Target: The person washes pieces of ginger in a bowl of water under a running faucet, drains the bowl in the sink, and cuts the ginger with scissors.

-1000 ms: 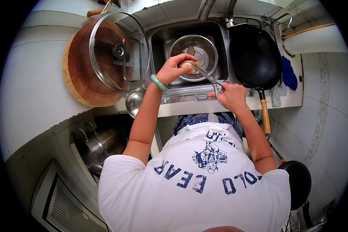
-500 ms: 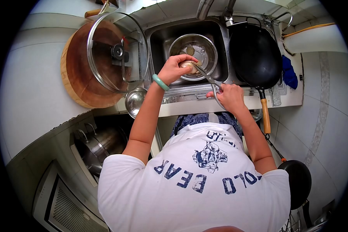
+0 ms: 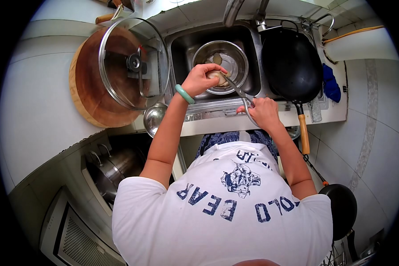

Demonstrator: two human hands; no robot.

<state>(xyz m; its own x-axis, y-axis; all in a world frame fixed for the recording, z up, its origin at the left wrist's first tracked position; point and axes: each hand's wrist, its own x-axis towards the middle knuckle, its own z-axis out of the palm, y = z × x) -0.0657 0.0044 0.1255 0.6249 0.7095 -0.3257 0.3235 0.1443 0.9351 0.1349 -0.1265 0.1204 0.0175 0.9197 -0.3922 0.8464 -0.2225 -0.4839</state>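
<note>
My left hand (image 3: 204, 80), with a green bangle at the wrist, is closed round a pale, roundish food piece (image 3: 217, 78) above the front of a steel bowl (image 3: 244, 66). The bowl sits in the sink (image 3: 180, 57). My right hand (image 3: 263, 112) grips metal scissors (image 3: 238, 90) by their handles, and the blade tips meet the food piece beside my left fingertips. How far the blades are parted is too small to tell. Another flat, pale brownish piece (image 3: 217, 59) lies in the bowl.
A black wok (image 3: 291, 64) rests right of the sink, its wooden handle (image 3: 303, 133) jutting over the front edge. To the left stand a round wooden board (image 3: 86, 84), a glass lid (image 3: 134, 63) and a steel ladle (image 3: 154, 119). A blue cloth (image 3: 331, 84) lies at the right.
The view has shifted slightly. My right hand and the scissors have moved a little to the left, and both hands keep their holds.
</note>
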